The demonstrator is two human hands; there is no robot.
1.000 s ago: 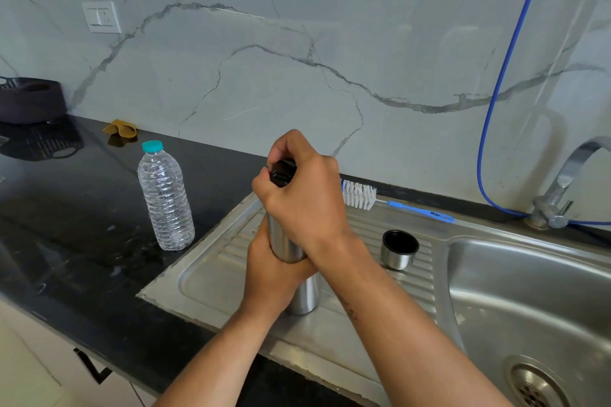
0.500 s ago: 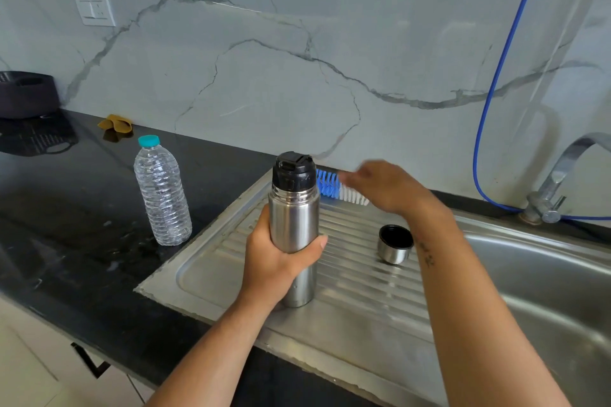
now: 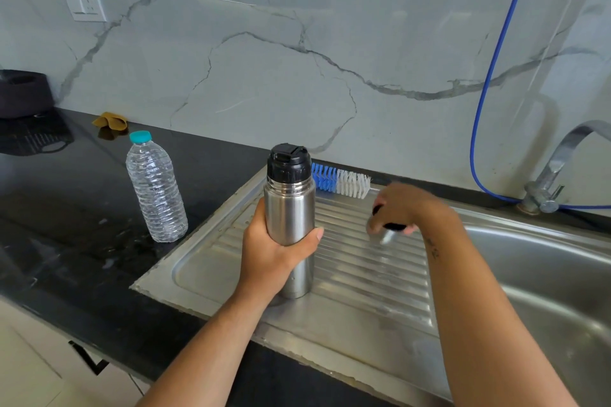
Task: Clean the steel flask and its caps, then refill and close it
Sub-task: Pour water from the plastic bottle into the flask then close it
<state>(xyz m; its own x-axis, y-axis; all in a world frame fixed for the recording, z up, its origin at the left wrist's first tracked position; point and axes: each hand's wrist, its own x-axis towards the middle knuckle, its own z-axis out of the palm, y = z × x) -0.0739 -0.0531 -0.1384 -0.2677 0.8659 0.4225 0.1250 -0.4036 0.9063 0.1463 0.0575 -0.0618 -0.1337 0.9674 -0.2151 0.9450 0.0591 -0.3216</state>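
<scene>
1. The steel flask [image 3: 289,225] stands upright on the ribbed drainboard [image 3: 370,271] of the sink; the left hand [image 3: 274,251] wraps its fingers and thumb round the flask's middle and steadies it.
2. The black inner cap [image 3: 287,160] sits on the flask's neck, so by my judgement the washing, the refilling and the first stage of closing are done; whether that cap is fully tight cannot be told.
3. To the right of the flask, the right hand [image 3: 401,208] curls over the outer steel cup cap [image 3: 386,231] and grips it; the cap is blurred, so I cannot tell whether it is lifted off the drainboard.
4. Behind the flask lies the bottle brush [image 3: 340,182], apparently finished with; left of the flask, on the black counter [image 3: 82,215], stands a plastic water bottle [image 3: 154,188] with its teal lid on.
5. What is left, as I judge it: bring the cup cap over the flask's top and screw it down.
</scene>
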